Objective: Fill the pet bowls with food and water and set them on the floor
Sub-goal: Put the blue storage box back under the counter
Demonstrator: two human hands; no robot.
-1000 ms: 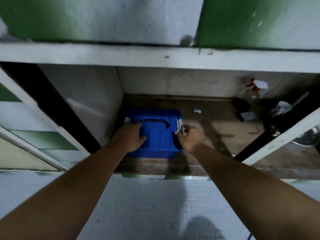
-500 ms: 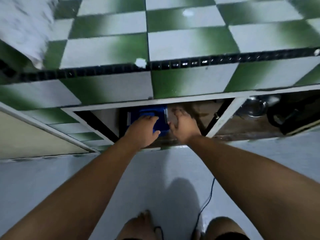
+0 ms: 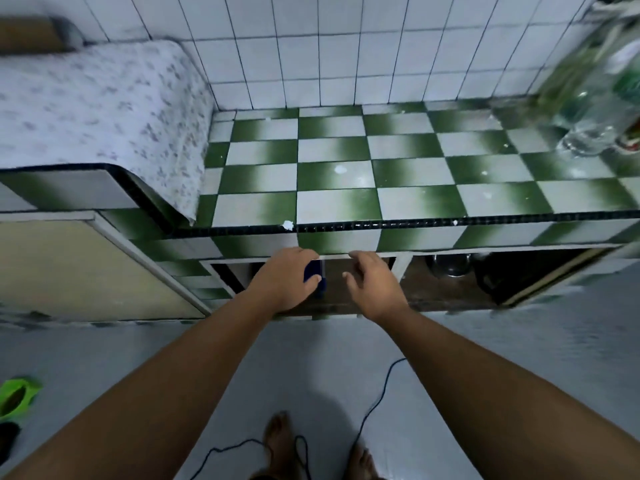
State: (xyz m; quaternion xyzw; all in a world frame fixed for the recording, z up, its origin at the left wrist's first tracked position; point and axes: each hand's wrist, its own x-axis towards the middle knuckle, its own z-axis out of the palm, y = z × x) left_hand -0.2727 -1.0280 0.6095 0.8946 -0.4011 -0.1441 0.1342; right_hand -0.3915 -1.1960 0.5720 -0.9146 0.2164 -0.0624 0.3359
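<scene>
**Barely begun: you stand at the tiled bench (image 3: pixel 346 181), with no pet bowl in sight, filled or on the floor (image 3: pixel 311 358).**

In the open cupboard (image 3: pixel 433 296) under the bench's front edge, your left hand (image 3: pixel 284 280) grips a blue box (image 3: pixel 311 270), probably the food store. Your right hand (image 3: pixel 375 285) hovers just beside it, fingers loose and holding nothing. Filling, watering and setting down all remain. No label is legible.
</scene>
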